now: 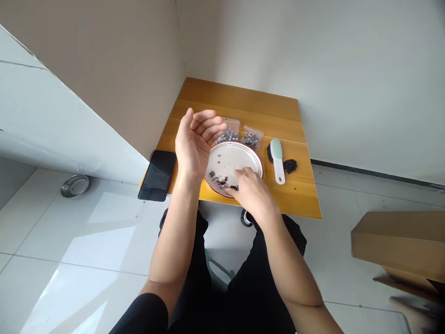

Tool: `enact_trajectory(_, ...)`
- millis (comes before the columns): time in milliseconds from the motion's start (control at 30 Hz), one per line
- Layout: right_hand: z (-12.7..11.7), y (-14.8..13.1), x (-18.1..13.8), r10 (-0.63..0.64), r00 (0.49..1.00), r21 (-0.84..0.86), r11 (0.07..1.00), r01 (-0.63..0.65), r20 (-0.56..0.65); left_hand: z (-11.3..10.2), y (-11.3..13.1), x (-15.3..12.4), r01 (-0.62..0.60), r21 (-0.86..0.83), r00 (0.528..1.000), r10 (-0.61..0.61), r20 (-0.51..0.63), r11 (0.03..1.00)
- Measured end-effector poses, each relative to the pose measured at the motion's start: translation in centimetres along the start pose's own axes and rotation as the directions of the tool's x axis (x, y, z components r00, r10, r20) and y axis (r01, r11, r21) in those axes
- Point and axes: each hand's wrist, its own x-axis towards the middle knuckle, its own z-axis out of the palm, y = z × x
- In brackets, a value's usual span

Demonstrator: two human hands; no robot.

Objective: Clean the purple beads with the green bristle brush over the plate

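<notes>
My left hand [197, 141] is raised over the left side of the plate, palm turned inward. Its fingers are loosely bent and spread from the thumb, and I see nothing held in it. Below it is a white round plate [239, 153] with a red rim and dark rings. Small mixed beads [219, 180] lie mostly along its near left part, some red, black and pale. My right hand [253, 188] reaches over the plate's near right side. Its thumb is down at the beads, apart from the forefinger; the other fingers are partly hidden.
Behind the plate lie two clear bags of beads, a larger bag [229, 132] and a smaller bag [252, 137]. On the right are a brush [277, 160] and a dark clump [289, 166]. A phone [157, 176] lies at the wooden table's [243, 99] left edge. Walls stand close behind and left.
</notes>
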Motion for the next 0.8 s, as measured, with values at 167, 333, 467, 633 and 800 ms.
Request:
enact_trajectory(167, 0.6, -0.8, -0.8, -0.054, 0.998, -0.072, 0.996, 0.054, -0.008, 1.0, -0.9, -0.4, 0.048, -0.038, 0.995, -0.045, 0.092, 0.998)
enact_trajectory(333, 1.3, -0.1, -0.5, -0.156, 0.987, -0.105, 0.983, 0.154, -0.020, 2.1, -2.6, -0.8, 0.078, -0.109, 0.976, -0.053, 0.212, 0.991)
enact_trajectory(467, 1.6, 0.3, 0.0, -0.192, 0.981, -0.110, 0.976, 0.189, -0.015, 2.6, -4.4, -0.4, 0.141, -0.112, 0.962, -0.109, 0.249, 0.984)
enact_trajectory(633, 1.5, 1.1, 0.7, -0.207, 0.978, 0.001, 0.978, 0.207, -0.013, 2.5, -6.9, 0.0, 0.215, -0.021, 0.949, -0.203, 0.242, 0.976)
enact_trajectory(800, 1.7, 1.9, 1.2, -0.225, 0.973, 0.152, 0.962, 0.229, -0.040, 1.8, -8.9, 0.4, 0.261, 0.081, 0.941, -0.272, 0.200, 0.962)
